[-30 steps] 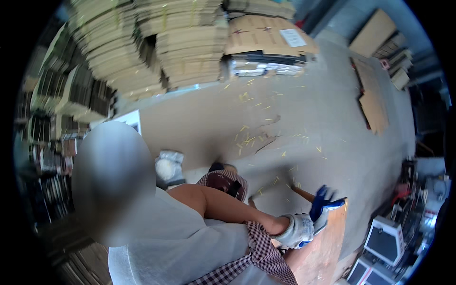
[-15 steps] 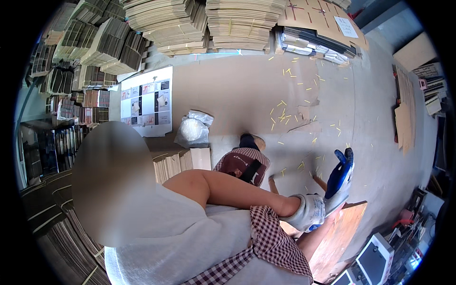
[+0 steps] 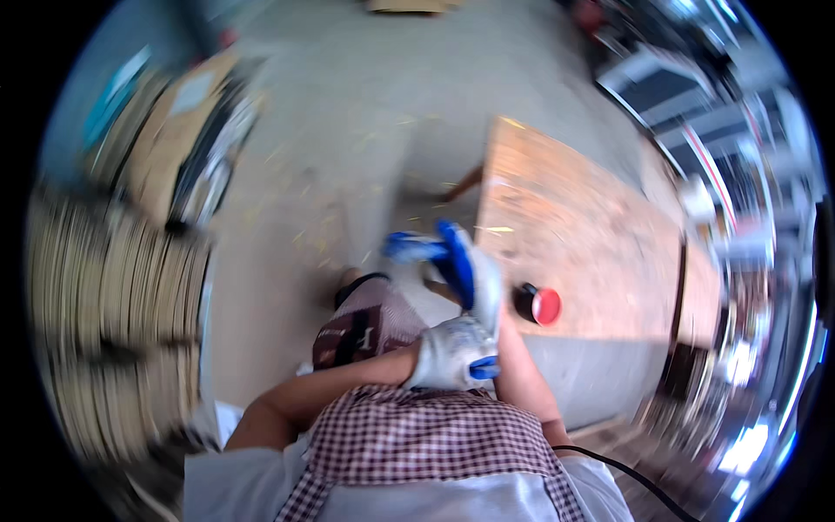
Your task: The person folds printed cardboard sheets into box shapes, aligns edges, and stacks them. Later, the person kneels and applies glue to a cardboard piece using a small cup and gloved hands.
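White work gloves with blue-coated fingers cover both of my hands. My left hand (image 3: pixel 454 355) crosses my body and closes round the cuff of the right-hand glove (image 3: pixel 487 283), at the wrist. From that grip my right hand (image 3: pixel 452 265) reaches forward, its blue fingers apart and holding nothing; motion smears them a little. A cup (image 3: pixel 544 307), dark outside and red inside, is close to my right forearm, on a wooden table (image 3: pixel 591 235). Below my arms hangs a checked apron (image 3: pixel 435 435).
Stacked cardboard sheets (image 3: pixel 113 278) stand along the left, with more flat packs (image 3: pixel 196 130) behind them. Yellow strips lie scattered over the grey floor (image 3: pixel 348 87). Blurred equipment (image 3: pixel 661 78) lines the right side. A black cable (image 3: pixel 631 478) runs beside my right arm.
The view has swung right, bringing the wooden table and cup into sight. My hands now lie nearer the middle of the picture; my left hand stays at the right wrist.
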Tool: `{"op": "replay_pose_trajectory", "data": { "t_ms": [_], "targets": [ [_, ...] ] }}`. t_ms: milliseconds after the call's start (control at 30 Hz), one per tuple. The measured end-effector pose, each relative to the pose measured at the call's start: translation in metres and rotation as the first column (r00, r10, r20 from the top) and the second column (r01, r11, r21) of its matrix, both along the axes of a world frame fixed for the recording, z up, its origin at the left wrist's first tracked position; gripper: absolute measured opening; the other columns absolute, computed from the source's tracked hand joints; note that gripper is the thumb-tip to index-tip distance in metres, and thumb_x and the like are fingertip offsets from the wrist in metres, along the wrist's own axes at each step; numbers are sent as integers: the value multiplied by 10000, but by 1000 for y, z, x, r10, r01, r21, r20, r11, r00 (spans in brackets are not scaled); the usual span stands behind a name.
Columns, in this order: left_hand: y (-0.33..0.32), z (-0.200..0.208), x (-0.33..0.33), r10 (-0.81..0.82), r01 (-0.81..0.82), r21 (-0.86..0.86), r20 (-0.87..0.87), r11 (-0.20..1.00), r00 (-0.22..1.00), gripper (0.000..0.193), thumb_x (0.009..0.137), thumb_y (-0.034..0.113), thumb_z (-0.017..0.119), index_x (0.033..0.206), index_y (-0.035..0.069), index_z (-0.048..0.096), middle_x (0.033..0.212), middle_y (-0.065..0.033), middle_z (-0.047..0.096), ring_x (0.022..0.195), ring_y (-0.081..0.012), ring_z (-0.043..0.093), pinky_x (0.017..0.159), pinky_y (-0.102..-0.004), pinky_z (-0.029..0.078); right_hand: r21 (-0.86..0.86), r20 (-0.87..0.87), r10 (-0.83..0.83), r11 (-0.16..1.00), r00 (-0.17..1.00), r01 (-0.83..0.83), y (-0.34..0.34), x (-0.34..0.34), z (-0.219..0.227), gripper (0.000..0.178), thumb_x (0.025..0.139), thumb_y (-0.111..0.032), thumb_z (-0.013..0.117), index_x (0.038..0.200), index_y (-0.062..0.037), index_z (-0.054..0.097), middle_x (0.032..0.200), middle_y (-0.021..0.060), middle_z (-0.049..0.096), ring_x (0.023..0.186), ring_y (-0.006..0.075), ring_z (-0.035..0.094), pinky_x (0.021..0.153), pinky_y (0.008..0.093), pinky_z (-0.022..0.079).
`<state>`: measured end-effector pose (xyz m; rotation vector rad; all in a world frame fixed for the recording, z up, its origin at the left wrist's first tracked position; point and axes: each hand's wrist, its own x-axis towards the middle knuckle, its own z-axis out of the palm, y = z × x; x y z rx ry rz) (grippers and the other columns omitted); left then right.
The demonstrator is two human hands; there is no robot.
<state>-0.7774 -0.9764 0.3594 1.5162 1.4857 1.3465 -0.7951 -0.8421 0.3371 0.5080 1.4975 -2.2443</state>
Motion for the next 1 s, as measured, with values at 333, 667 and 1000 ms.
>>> {"op": "replay_pose_trajectory", "data": {
  "t_ms": [333, 667, 1000],
  "targets": [
    [112, 40, -28, -344, 347, -14, -177, 938, 922, 241, 810, 319, 675, 879, 89, 660, 850, -160, 643, 800, -351, 636, 733, -442, 511, 292, -69, -391, 872, 918, 394, 129, 15, 38, 391, 1022, -312, 503, 1094, 18, 699, 974, 107, 730, 920, 188, 692, 787, 293, 538],
    [269, -81, -79, -24, -115, -487, -270, 866, 963, 810, 821, 525, 699, 1446, 73, 451, 1212, -227, 651, 1070, -380, 648, 916, -445, 508, 861, -366, -618, 59, 695, 506, 252, 154, 10, 472, 1047, -305, 451, 1378, 26, 515, 1349, 203, 590, 1264, 295, 555, 1079, 353, 407],
    [329, -128, -63, -187, 448, -590, 450, 672, 873, 279, 902, 282, 676, 1085, 92, 586, 906, -106, 690, 758, -232, 691, 624, -372, 553, 816, -304, -744, 119, 595, 566, 259, 124, -28, 435, 976, -193, 557, 1345, 36, 552, 1294, 182, 630, 1184, 266, 607, 1016, 355, 461]
  ]
}}
